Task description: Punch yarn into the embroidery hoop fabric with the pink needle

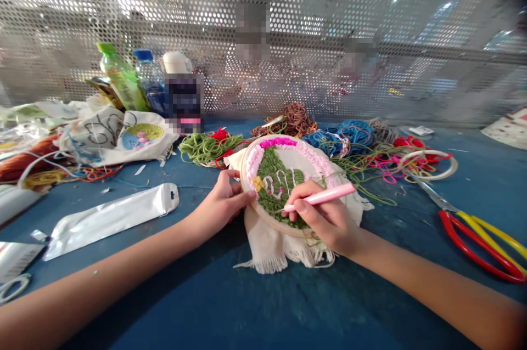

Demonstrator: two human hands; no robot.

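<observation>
A round wooden embroidery hoop [263,217] holds white fringed cloth [263,248], tilted up above the table. Green yarn loops [269,171] fill much of the cloth, edged with light and bright pink, with a small yellow patch at the left. My left hand [225,199] grips the hoop's left rim, thumb in front and fingers partly hidden behind. A pink punch needle [329,195] is pinched in my right hand [319,215], its tip at the green loops in the hoop's lower middle. The hand covers part of the design.
Red-and-yellow scissors [480,240] lie at the right beside a loose hoop ring [450,166]. Yarn bundles [354,133] line the back. Bottles [123,78], another yarn-worked cloth [94,136] and a silver pouch [111,221] are at the left. A perforated metal screen [288,26] stands behind.
</observation>
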